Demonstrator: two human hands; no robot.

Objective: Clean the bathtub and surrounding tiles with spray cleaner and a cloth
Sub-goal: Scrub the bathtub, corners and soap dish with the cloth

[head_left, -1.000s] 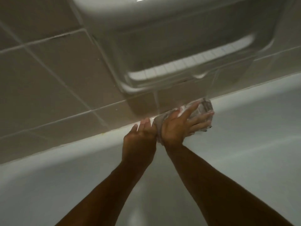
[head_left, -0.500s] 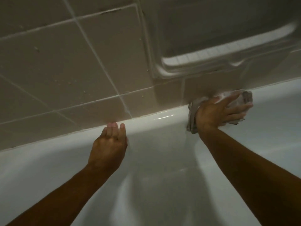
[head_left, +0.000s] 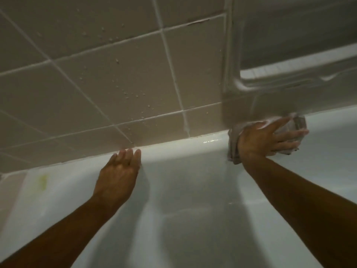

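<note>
Bathtub (head_left: 193, 219) fills lower frame; tiled wall (head_left: 116, 78) rises behind its rim. Recessed soap dish (head_left: 289, 74) set in wall, upper right. Left hand (head_left: 117, 175) flat on tub's inner wall, fingertips at rim, left of centre. Right hand (head_left: 268, 140) far right, pressing cloth (head_left: 234, 149) onto rim directly below soap dish. Hands well apart.

Both forearms bare to frame edge, no sleeves, watch or rings visible on left hand (head_left: 117, 175) or right hand (head_left: 264, 140).
</note>
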